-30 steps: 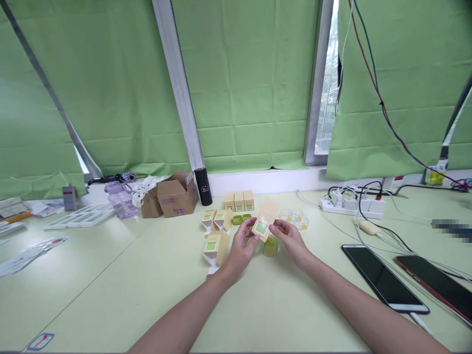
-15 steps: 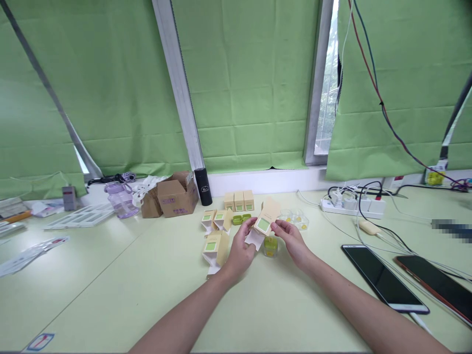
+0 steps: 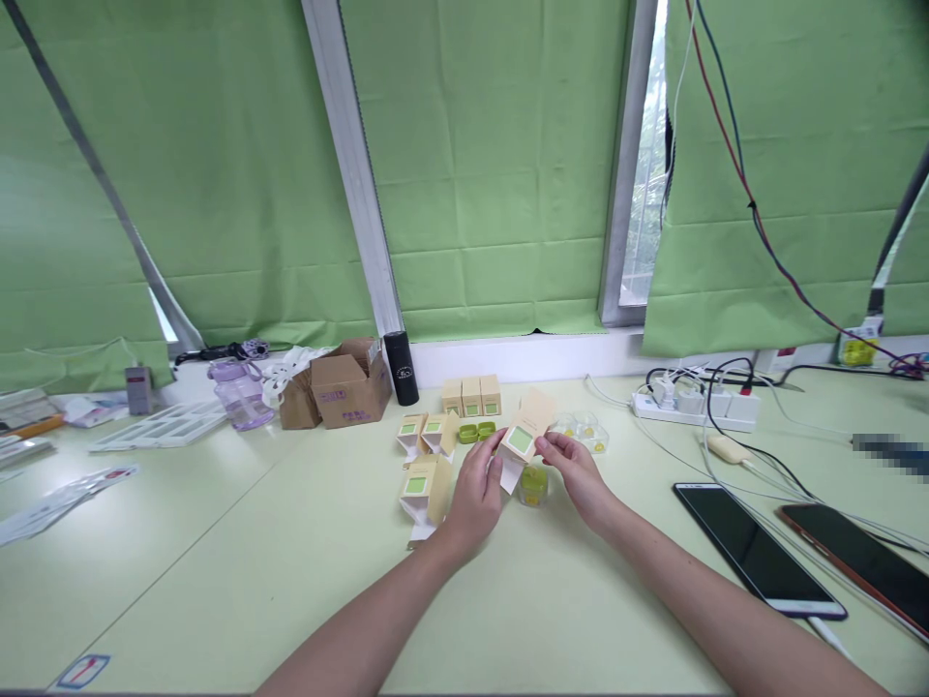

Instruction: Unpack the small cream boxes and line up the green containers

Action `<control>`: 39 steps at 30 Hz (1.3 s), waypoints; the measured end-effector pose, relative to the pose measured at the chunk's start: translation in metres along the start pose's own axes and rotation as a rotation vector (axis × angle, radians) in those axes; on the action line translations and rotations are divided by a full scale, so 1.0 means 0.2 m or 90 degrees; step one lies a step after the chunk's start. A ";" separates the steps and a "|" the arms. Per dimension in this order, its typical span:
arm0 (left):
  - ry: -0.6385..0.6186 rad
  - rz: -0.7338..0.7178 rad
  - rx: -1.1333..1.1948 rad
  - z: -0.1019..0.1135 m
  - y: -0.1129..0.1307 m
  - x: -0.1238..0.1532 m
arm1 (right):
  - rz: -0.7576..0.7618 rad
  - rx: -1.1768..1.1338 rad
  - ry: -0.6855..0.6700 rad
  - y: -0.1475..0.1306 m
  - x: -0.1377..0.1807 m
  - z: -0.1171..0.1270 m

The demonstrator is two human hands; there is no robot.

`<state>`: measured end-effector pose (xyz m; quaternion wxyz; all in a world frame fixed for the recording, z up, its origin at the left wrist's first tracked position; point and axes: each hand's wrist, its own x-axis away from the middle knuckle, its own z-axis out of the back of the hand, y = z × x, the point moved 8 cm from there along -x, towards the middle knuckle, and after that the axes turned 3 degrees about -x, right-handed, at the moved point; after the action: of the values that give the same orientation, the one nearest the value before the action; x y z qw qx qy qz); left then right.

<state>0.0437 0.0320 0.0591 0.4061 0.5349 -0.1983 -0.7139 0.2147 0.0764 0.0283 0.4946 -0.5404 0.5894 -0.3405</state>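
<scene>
Cream carton (image 3: pixel 523 441) above pale table (image 3: pixel 239 571); green blinds (image 3: pixel 494 174) hang behind.

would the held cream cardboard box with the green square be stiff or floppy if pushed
The cream cardboard box with the green square is probably light, since its walls look like thin card. Its raised flap, seemingly a single sheet, likely bends easily. Pressed hard, its unclosed body may buckle.

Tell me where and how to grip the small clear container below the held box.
Grip the container by its two side walls, probably from the near side: it looks squarish, with its front in view, while the held box crowds its far side.
</scene>
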 end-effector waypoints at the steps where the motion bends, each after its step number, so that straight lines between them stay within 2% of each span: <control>1: 0.000 -0.003 0.004 0.00 0.00 0.00 | -0.002 0.005 0.000 0.00 0.00 0.00; 10: 0.029 0.023 -0.029 0.01 -0.02 0.00 | -0.003 -0.009 -0.033 -0.02 0.02 -0.04; 15: 0.019 0.044 0.023 0.01 -0.01 -0.01 | -0.008 -0.017 -0.033 -0.01 0.02 -0.04; 21: -0.001 0.002 0.044 0.01 0.05 -0.01 | 0.002 -0.008 -0.005 -0.01 0.01 -0.02; 25: 0.020 0.035 0.063 0.01 0.02 -0.01 | 0.031 0.023 -0.018 0.00 0.02 -0.03; 30: 0.021 0.112 0.206 -0.01 -0.04 -0.03 | 0.077 0.070 -0.044 0.00 0.03 -0.05; 39: 0.045 0.228 0.421 -0.02 -0.13 -0.05 | 0.022 -0.014 -0.033 -0.02 0.02 -0.03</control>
<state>0.0381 0.0556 0.0449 0.3366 0.6183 -0.4940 -0.5103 0.2105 0.0718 0.0325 0.5094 -0.5441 0.5895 -0.3113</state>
